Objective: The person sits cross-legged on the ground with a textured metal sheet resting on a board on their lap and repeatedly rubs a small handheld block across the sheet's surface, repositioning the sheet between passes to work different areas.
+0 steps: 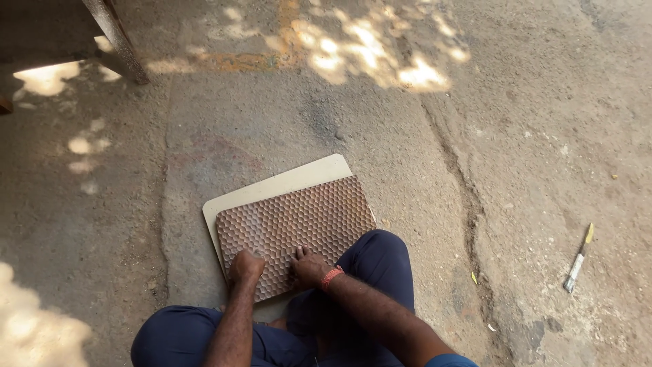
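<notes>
Both hands press down on the brown sheet: our left hand (pixel 246 266) is curled into a loose fist at its near edge, gripping nothing that we can see, and our right hand (pixel 310 266), with an orange band (pixel 332 276) at the wrist, lies flat with fingers spread just beside it. Under and around the hands spreads the concrete floor (pixel 516 136), cracked to the right and dappled with sunlight ahead. Directly beneath the hands we have the brown sheet with a honeycomb pattern (pixel 293 228), lying on a cream board (pixel 275 187) that shows beyond its far and left edges. Ahead and to the left of the hands stands a rusty metal leg (pixel 117 39). Well to the right of the hands lies a small brush (pixel 578 260) with a yellow tip.
</notes>
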